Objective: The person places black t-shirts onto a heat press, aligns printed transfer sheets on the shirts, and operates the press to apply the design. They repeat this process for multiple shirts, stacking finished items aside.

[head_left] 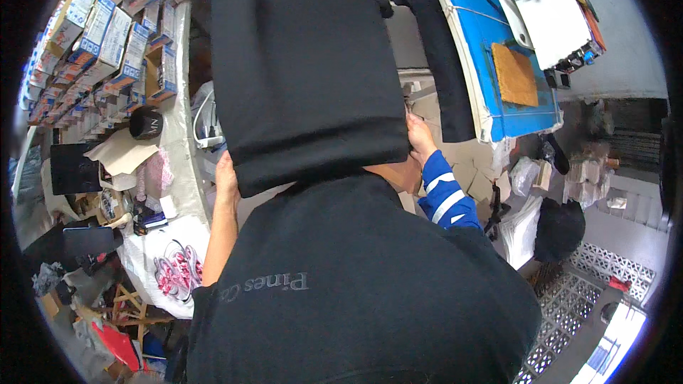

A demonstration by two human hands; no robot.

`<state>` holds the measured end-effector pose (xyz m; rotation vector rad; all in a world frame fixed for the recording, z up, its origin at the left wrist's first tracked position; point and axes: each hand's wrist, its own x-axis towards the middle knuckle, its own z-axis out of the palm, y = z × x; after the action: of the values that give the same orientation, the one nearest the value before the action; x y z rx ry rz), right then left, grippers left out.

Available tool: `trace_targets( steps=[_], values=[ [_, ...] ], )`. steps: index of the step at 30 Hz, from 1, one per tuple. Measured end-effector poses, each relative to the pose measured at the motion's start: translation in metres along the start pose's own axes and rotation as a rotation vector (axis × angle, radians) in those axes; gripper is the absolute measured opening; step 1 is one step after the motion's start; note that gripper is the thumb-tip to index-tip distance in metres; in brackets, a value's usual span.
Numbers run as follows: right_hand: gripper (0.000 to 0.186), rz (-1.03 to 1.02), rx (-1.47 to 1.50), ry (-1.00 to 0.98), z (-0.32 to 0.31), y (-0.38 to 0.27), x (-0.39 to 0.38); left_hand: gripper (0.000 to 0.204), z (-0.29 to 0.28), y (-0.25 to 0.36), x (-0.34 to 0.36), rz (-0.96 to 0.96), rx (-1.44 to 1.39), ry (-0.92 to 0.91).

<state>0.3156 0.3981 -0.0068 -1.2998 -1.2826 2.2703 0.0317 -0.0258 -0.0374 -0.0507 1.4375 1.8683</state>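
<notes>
A large black sheet of fabric-like material (306, 57) stretches away from me, with a rolled or folded band along its near edge. My left hand (226, 178) grips it at the lower left edge. My right hand (420, 135), below a blue sleeve with white stripes, grips the right edge a little higher up; its fingertips are partly hidden by the material. My black shirt fills the lower middle of the view. Beyond the sheet's right side lies a narrower black strip (448, 92), beside a blue padded table.
Stacked cardboard boxes (99, 43) crowd the left worktable (178, 185), with papers, a black cylinder (146, 123) and red-and-white laces (178, 270). The blue table (477, 43) at right holds a white board and a tan pad (514, 75). Bags and stacked materials (519, 235) sit lower right.
</notes>
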Motion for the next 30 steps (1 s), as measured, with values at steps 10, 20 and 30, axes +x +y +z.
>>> trace_targets(
  steps=[10, 20, 30],
  values=[
    [0.039, -0.034, -0.915, 0.245, -0.005, -0.017, 0.008, 0.029, 0.011, 0.015, -0.005, -0.038, 0.538, 0.349],
    [0.068, -1.024, -1.643, -0.119, 0.127, -0.065, -0.034, 0.066, 0.136, 0.079, -0.023, 0.811, 1.722, -0.277],
    [0.051, -1.251, -1.368, 0.081, 0.192, -0.148, 0.126, 0.044, 0.18, 0.154, 0.15, 1.047, 1.496, -0.052]
  ],
)
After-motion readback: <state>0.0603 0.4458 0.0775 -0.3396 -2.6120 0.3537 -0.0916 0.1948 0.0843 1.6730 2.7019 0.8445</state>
